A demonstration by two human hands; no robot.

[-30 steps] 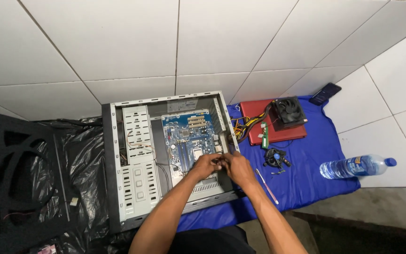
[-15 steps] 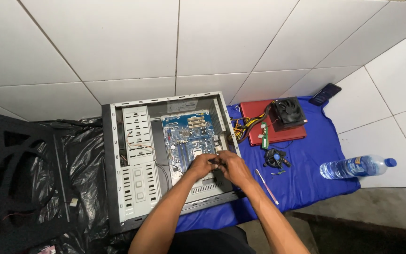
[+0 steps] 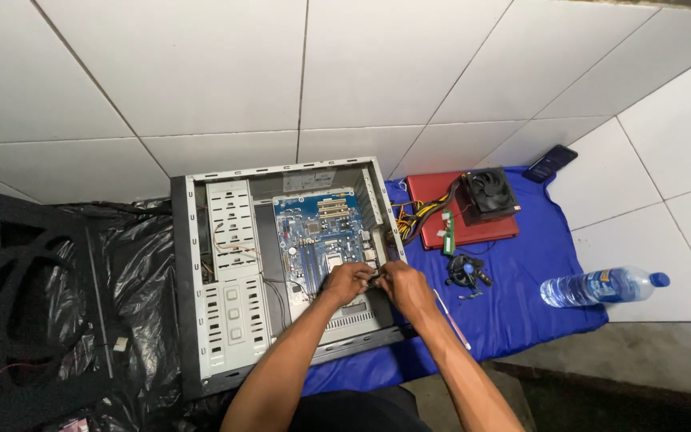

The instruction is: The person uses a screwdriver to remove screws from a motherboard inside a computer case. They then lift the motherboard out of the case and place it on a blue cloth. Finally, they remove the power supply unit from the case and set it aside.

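An open grey computer case lies flat on the floor with a blue motherboard inside. My left hand and my right hand meet over the motherboard's near right corner. Their fingertips pinch a small dark part between them; it is too small to tell what it is. Both forearms reach in from the bottom of the view.
A blue cloth under the case holds a red flat box with a black power supply, yellow cables, a small cooler fan and a thin white stick. A water bottle lies at right, a phone behind, black plastic sheeting at left.
Both hands stay at the same corner of the motherboard; the fingers have shifted only slightly.
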